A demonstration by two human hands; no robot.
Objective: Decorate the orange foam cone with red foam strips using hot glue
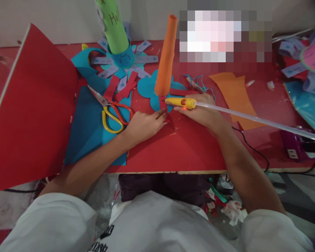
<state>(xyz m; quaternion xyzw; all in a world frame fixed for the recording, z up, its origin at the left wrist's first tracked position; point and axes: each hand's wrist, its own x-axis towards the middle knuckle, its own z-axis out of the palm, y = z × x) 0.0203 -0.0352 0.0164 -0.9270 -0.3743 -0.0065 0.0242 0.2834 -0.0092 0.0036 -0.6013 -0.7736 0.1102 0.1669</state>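
Observation:
My right hand point(202, 112) is closed around a yellow glue gun point(180, 102) with a long clear glue stick point(254, 119) trailing to the right. Its nozzle points left at a red paper strip point(163, 103) at the foot of an upright orange paper tube point(166, 56). The tube stands on a blue flower-shaped paper base point(147, 87). My left hand point(147, 123) lies on the red table, fingers together, fingertips pressing the red strip by the blue base.
Red-and-yellow scissors point(112, 111) lie on a blue sheet point(88, 129) to the left. A big red sheet point(28, 108) leans at far left. A green tube craft point(114, 26) stands behind. An orange paper point(236, 96), a black cable point(249, 145) and a purple device point(295, 143) sit right.

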